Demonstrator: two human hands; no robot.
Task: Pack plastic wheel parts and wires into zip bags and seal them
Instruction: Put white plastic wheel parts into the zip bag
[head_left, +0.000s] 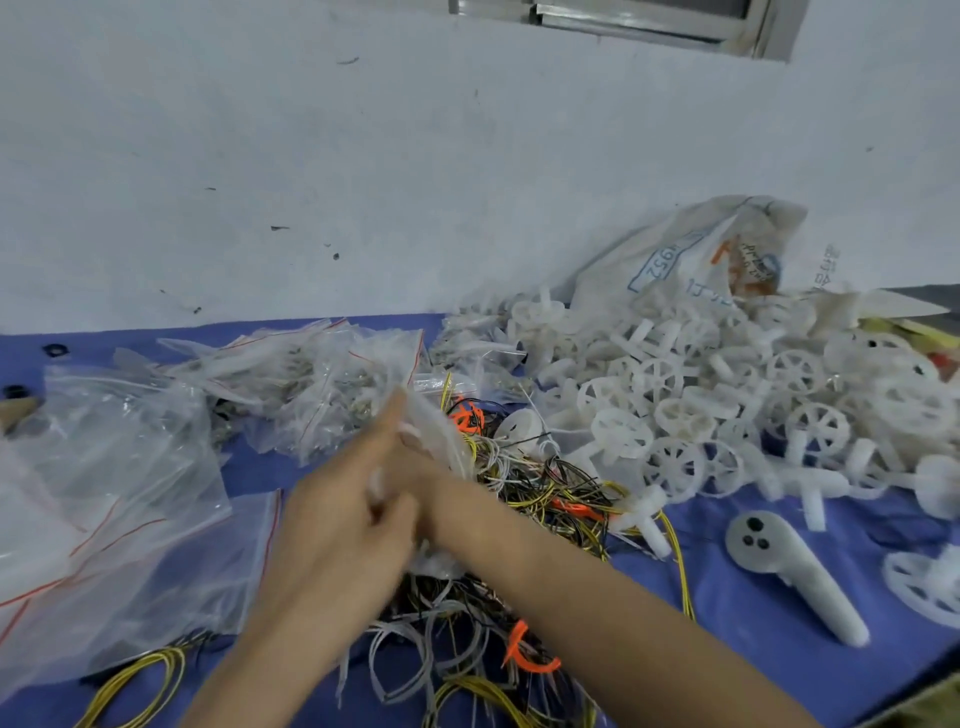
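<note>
Left hand (343, 519): fingers curled on zip bag (439, 423).
Right hand (423, 470): grip blurred; cannot be told.
Bag: clear crinkled film, pointed toward 12 o'clock.

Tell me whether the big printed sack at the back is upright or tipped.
Tipped: the sack lies slumped on its side behind the heap of white wheels.
</note>
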